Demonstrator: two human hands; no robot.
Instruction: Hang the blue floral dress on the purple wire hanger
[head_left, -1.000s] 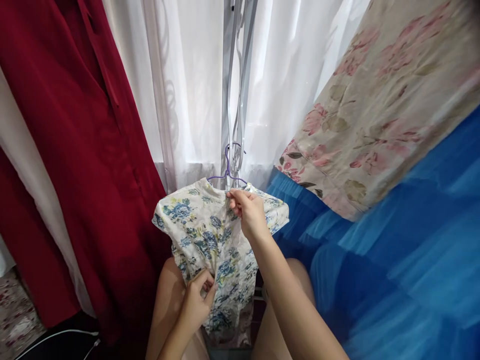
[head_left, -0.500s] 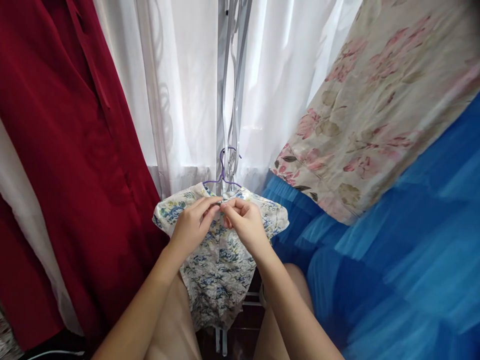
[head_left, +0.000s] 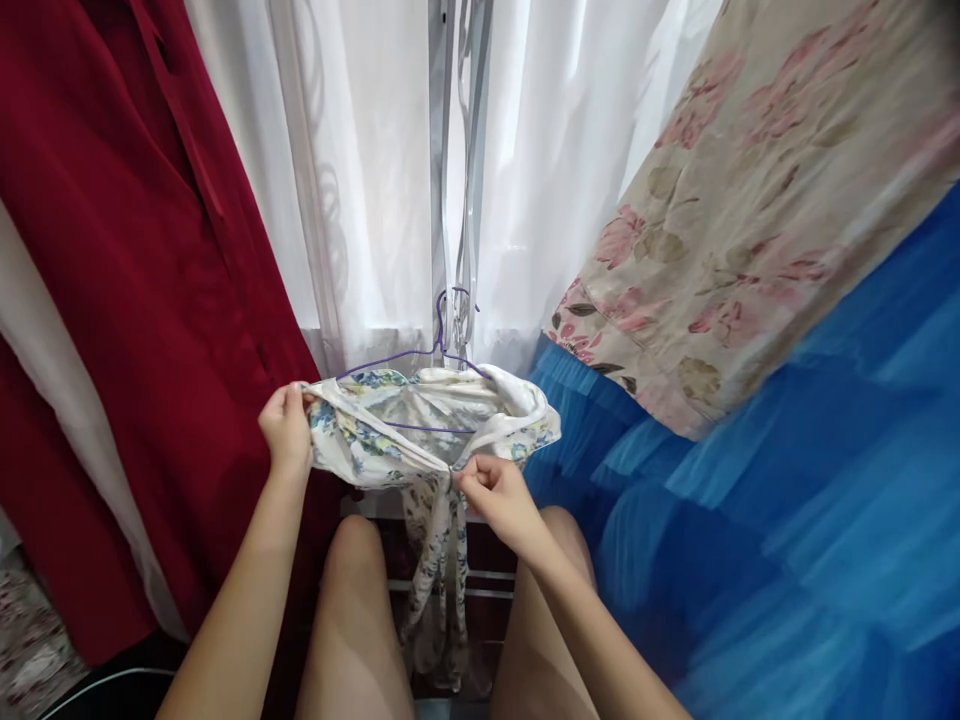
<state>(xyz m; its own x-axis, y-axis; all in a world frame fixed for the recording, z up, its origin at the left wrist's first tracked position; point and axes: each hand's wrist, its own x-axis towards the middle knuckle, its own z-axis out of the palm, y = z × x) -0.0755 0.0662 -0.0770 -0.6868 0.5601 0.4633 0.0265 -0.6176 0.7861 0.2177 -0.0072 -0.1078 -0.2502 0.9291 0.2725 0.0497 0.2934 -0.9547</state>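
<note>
A small white garment with blue flowers (head_left: 420,430) hangs on a purple wire hanger (head_left: 442,345) hooked to a grey metal upright (head_left: 439,180). My left hand (head_left: 286,428) is closed on the garment's left shoulder edge and pulls it outward. My right hand (head_left: 499,495) pinches the front opening at the middle, drawn toward me. The neck is spread wide, so the hanger's lower wire shows inside. The rest of the garment dangles between my knees.
A dark red garment (head_left: 135,260) hangs close on the left. White sheer curtains (head_left: 360,180) fill the back. A pink-flowered cloth (head_left: 757,200) slopes down at the right above a blue surface (head_left: 787,500). A white cable (head_left: 97,680) lies at the lower left.
Both hands left the collar centre. My left hand slid out to the left shoulder and my right hand drew the front toward me, spreading the garment open on the hanger.
</note>
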